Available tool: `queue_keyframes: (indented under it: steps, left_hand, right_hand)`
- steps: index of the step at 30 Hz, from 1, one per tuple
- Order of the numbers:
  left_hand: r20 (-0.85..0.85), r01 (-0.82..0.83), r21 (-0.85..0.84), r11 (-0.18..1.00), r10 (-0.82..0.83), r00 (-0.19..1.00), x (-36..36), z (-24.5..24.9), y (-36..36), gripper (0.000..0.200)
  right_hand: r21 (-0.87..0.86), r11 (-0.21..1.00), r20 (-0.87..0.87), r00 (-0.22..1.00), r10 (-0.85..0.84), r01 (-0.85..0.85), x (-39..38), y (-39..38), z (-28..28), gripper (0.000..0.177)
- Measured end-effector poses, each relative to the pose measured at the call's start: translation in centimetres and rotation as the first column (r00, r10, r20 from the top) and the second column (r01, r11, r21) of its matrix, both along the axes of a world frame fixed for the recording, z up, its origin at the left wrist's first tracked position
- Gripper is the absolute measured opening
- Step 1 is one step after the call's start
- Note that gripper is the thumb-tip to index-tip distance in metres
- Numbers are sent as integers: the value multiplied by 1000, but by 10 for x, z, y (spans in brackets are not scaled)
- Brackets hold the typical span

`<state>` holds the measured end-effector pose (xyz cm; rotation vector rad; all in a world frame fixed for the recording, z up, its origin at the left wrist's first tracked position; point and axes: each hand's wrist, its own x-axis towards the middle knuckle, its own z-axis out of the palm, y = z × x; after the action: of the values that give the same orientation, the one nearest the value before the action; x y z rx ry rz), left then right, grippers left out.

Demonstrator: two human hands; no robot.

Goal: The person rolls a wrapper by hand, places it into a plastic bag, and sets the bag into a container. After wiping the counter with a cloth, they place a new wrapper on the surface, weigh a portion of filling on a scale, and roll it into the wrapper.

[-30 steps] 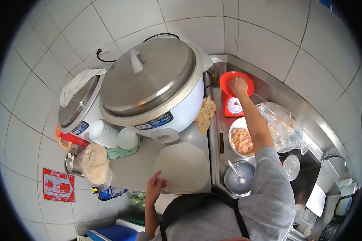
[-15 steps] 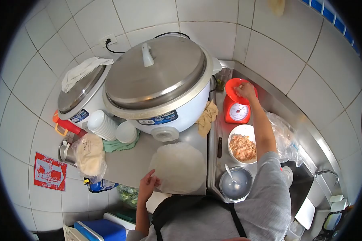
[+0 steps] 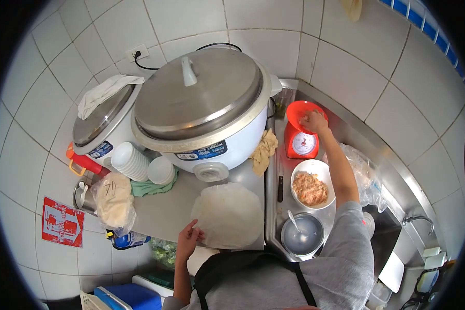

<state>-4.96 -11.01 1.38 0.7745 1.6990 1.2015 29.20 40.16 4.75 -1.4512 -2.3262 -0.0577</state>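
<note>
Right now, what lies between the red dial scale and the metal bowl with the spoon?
In the head view, a white bowl of orange-flecked mixture lies between the red dial scale and the metal bowl.

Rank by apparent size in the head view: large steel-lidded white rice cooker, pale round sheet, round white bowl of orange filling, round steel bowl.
1. Large rice cooker
2. Pale sheet
3. White bowl and steel bowl: too alike to rank
</note>
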Motion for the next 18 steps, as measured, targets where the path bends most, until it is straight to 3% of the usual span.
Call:
queue_keyframes:
  steps: [1,4,7,10,13,16,18]
  left_hand:
    - [10,-5,4,1000,5,1000,0,-1,-1,39]
    - [7,-11,-6,1000,11,1000,0,-4,-5,40]
    - [-24,19,13,1000,-19,1000,1,0,-5,41]
    - [1,7,1,1000,-7,1000,-1,-7,-5,41]
    - [-6,10,-10,1000,-10,1000,0,-7,-5,41]
    - [-1,0,-23,1000,0,1000,0,-7,-8,41]
    - [-33,-1,-52,999,-1,999,2,-2,-9,41]
  right_hand:
    - [116,993,15,999,-30,28,-1,-5,-1,30]
    - [83,991,-37,994,-102,104,-8,-21,-1,32]
    - [-177,969,17,985,-173,174,-20,-21,4,35]
    - [-269,963,-37,998,-41,29,-20,-13,5,37]
    - [-171,981,-144,987,66,-91,-25,-5,-2,40]
    - [57,989,-309,940,144,-133,-36,-1,-16,36]
    - [31,995,-250,963,102,-97,-44,-20,-5,34]
